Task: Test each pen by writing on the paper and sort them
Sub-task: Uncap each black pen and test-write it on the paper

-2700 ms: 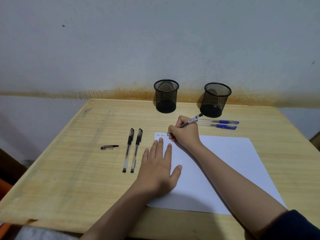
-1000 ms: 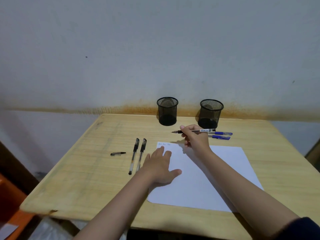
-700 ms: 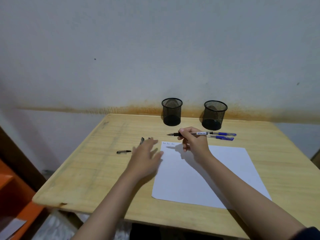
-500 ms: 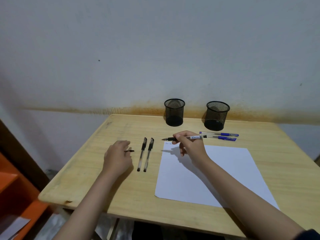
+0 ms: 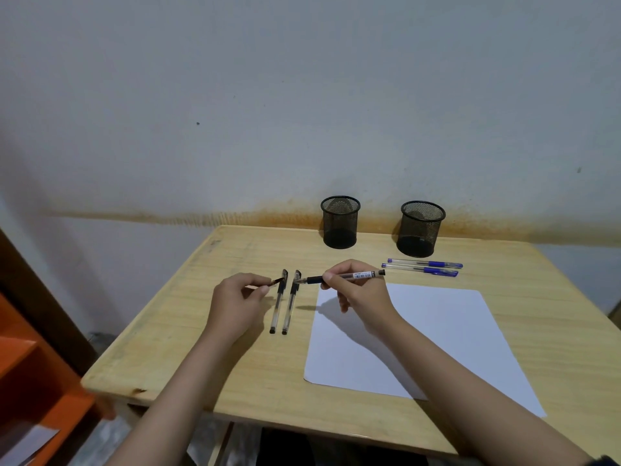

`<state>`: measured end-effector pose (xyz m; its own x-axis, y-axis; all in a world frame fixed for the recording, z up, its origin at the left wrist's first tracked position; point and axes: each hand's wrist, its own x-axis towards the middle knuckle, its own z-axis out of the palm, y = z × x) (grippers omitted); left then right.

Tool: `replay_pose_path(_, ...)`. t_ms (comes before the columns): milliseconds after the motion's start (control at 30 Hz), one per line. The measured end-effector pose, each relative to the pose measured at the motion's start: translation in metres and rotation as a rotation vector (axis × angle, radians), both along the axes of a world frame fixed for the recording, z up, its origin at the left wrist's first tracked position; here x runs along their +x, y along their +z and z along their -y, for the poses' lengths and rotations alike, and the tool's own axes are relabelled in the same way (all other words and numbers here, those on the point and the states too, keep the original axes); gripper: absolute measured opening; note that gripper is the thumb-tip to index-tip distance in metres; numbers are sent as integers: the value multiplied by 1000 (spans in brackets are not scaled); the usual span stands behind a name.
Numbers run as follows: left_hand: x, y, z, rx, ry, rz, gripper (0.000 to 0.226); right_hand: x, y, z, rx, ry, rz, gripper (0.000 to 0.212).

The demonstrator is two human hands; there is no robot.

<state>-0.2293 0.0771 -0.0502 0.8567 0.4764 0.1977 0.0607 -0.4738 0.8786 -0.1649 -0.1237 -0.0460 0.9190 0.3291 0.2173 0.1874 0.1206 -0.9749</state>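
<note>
My right hand (image 5: pixel 361 295) holds an uncapped black pen (image 5: pixel 361 275) level above the table, its tip pointing left. My left hand (image 5: pixel 235 302) pinches the pen's black cap (image 5: pixel 277 281), raised off the table with its open end toward the tip. A small gap separates tip and cap. Two capped black pens (image 5: pixel 285 302) lie side by side beneath them. A white paper sheet (image 5: pixel 437 334) lies to the right. Two blue pens (image 5: pixel 425 267) rest behind the sheet. Two black mesh cups, one on the left (image 5: pixel 340 222) and one on the right (image 5: pixel 420 228), stand by the wall.
The wooden table (image 5: pixel 188 331) ends at a left edge near my left forearm. An orange shelf (image 5: pixel 37 391) stands below on the left. A stained wall runs right behind the mesh cups.
My right hand lifted the pen from the paper and turned it level. My left hand left the sheet, went left, picked up the loose cap and brought it toward the pen tip.
</note>
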Motion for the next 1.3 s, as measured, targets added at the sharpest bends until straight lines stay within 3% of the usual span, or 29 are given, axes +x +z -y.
replay_pose_path(300,1,21,27,25,-200,132,24,-8,6,0,-26,-24,54,4)
replay_pose_path(633,3,23,32,68,-274,233,29,-24,11,2,12,-35,185,5)
replay_pose_path(767,8,20,20,42,-358,236,37,-25,9,5,-130,115,273,13)
replay_pose_path(833,13,19,12,47,-383,230,37,-21,11,5,-181,218,213,22)
replay_pose_path(900,17,17,7,70,-405,213,35,-18,12,3,-179,267,75,16)
replay_pose_path(967,21,12,5,74,-416,197,36,-17,12,-3,-170,238,-31,7)
replay_pose_path(1133,24,-1,6,52,-310,134,37,-15,6,-20,-195,164,-142,26)
replay_pose_path(1300,19,-32,-32,310,-197,-102,42,4,-1,-28,-274,-7,-203,30)
